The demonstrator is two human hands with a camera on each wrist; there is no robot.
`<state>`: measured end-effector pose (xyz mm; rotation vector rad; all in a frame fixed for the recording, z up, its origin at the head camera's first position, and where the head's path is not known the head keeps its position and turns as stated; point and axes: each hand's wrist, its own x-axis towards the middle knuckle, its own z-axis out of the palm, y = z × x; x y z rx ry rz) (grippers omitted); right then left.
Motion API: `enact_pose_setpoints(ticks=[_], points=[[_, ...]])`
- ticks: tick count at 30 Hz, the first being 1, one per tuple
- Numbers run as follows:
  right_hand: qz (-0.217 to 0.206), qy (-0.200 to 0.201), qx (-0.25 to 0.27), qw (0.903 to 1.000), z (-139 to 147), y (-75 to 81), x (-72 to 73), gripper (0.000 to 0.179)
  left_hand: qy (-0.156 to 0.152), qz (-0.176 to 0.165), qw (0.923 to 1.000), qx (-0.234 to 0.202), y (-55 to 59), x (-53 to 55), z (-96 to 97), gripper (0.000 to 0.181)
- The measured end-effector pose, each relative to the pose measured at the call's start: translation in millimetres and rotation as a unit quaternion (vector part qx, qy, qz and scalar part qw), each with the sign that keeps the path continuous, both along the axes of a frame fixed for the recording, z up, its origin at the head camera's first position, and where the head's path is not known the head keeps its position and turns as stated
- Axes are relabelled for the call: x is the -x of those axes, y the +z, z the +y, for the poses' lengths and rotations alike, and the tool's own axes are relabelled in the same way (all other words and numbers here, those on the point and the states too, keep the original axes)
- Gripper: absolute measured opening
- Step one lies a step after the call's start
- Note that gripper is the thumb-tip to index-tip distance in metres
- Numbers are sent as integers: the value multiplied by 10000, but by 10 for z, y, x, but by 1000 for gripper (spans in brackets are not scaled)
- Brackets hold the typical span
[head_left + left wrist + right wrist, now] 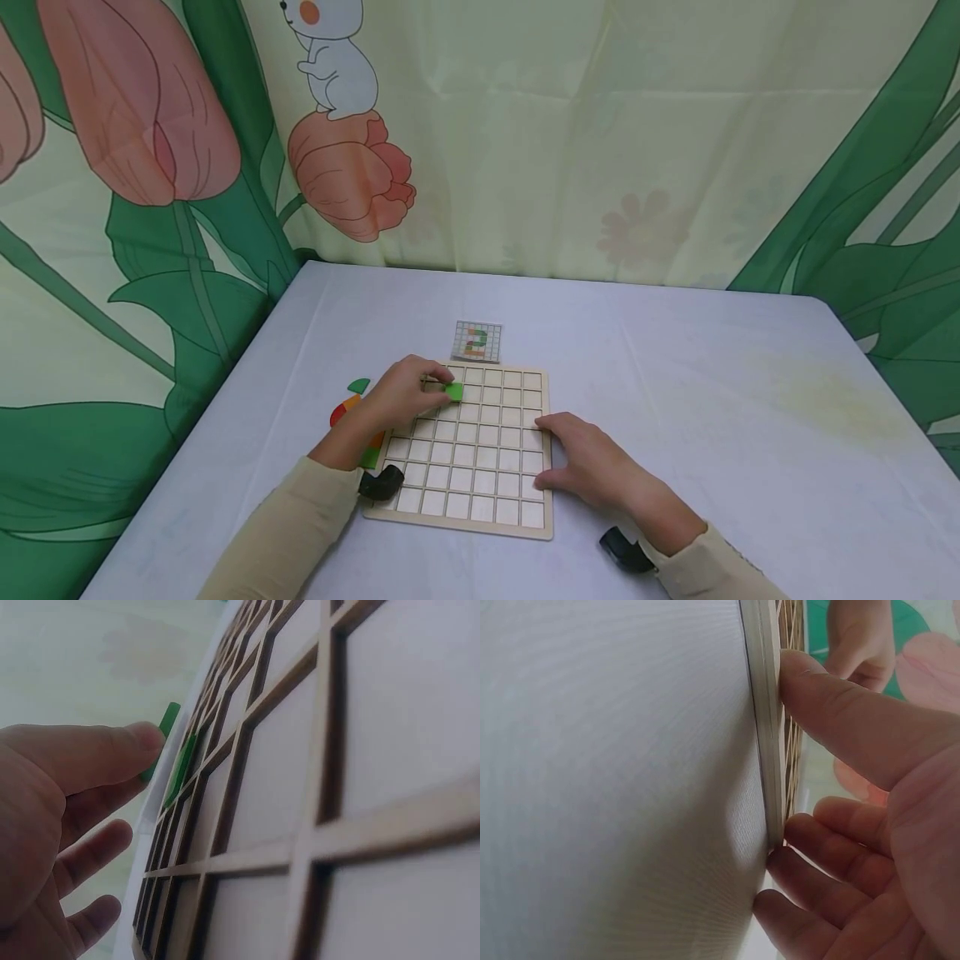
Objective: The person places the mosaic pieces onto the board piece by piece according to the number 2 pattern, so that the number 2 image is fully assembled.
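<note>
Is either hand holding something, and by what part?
The left hand pinches a small green tile between thumb and fingertip, seemingly by the side nearest the palm; the right hand touches the edge of the board.

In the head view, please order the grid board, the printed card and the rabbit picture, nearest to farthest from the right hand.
1. Grid board: right hand touches its right side.
2. Printed card: just past its far edge.
3. Rabbit picture: on the backdrop, left.

Number 2 [476, 341] on small gridded card [494, 343]
</note>
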<state>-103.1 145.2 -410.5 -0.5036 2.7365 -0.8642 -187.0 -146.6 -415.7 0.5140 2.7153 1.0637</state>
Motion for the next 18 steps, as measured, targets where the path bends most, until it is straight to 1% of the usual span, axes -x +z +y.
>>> enact_pose_setpoints(ticks=[4, 10, 18], points=[[5, 16, -11, 10000, 0, 11, -1, 70, -5, -18, 10000, 93, -20, 22, 28, 21], [4, 39, 2, 10000, 2, 16, -2, 70, 99, -63, 9997, 195, -31, 29, 66, 20], [42, 42, 5, 10000, 8, 6, -7, 69, 125, 29, 9995, 300, -42, 29, 121, 21]])
